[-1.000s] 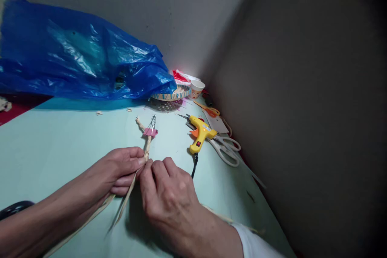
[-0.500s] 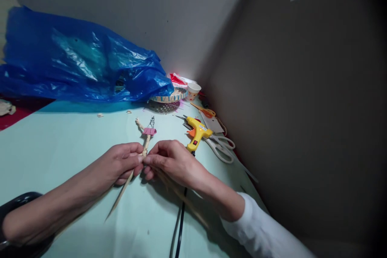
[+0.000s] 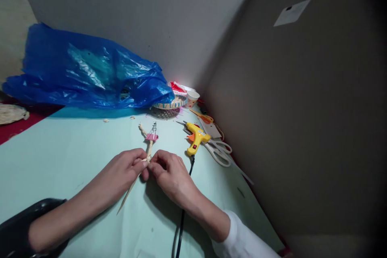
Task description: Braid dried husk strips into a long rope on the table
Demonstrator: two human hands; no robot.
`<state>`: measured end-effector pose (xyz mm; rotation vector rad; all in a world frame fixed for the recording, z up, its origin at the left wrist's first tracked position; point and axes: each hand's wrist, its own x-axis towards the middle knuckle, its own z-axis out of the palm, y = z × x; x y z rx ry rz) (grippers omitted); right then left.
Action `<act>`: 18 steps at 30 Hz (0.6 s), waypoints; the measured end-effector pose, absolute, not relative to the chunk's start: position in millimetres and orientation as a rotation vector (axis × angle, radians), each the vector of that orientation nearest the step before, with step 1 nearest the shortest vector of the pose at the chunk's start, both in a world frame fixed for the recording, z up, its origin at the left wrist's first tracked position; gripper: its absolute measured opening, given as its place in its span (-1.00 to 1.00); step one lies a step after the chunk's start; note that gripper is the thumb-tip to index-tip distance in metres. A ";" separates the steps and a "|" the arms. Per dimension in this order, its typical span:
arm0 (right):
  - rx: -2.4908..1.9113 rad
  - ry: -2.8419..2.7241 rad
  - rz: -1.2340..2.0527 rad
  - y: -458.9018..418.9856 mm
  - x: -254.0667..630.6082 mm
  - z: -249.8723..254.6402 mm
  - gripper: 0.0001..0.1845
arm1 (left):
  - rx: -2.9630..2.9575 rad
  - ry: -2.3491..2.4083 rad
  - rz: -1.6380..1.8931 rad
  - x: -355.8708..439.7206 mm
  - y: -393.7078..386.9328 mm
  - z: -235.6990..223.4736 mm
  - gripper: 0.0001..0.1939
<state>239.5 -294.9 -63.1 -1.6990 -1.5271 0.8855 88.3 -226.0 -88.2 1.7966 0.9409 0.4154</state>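
My left hand (image 3: pixel 125 169) and my right hand (image 3: pixel 168 173) meet fingertip to fingertip on the pale green table (image 3: pixel 60 157). Both pinch a thin braid of pale straw strips (image 3: pixel 148 152) that runs away from me. A pink binder clip (image 3: pixel 151 136) is clamped on the braid just beyond my fingers. One loose strip end (image 3: pixel 127 198) trails back towards me from under my left hand.
A yellow glue gun (image 3: pixel 196 138) lies right of the clip, its black cord (image 3: pixel 182 217) passing under my right wrist. White scissors (image 3: pixel 219 151) and orange scissors (image 3: pixel 204 117) lie near the right wall. A blue plastic bag (image 3: pixel 87 74), woven tray (image 3: pixel 169 104) and paper cup (image 3: pixel 192 98) stand behind.
My right hand swung from covering the strips to meeting my left hand at the braid, with its forearm now stretched out. The view tilted up a little.
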 end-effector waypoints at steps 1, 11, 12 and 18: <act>-1.682 -1.521 0.881 -295.5 238.9 -63.8 -0.78 | 1.861 0.961 0.427 88.1 -227.4 -86.8 -0.76; -1.675 -1.405 0.825 -295.5 236.3 -65.3 -0.78 | 2.407 1.194 0.522 87.4 -247.6 -75.9 -0.61; -1.681 -1.396 0.820 -295.6 235.7 -65.4 -0.79 | 2.411 1.198 0.525 86.6 -249.6 -75.5 -0.61; -1.685 -1.374 0.826 -295.9 231.3 -67.4 -0.78 | 2.341 1.321 0.440 84.0 -250.3 -64.5 -0.63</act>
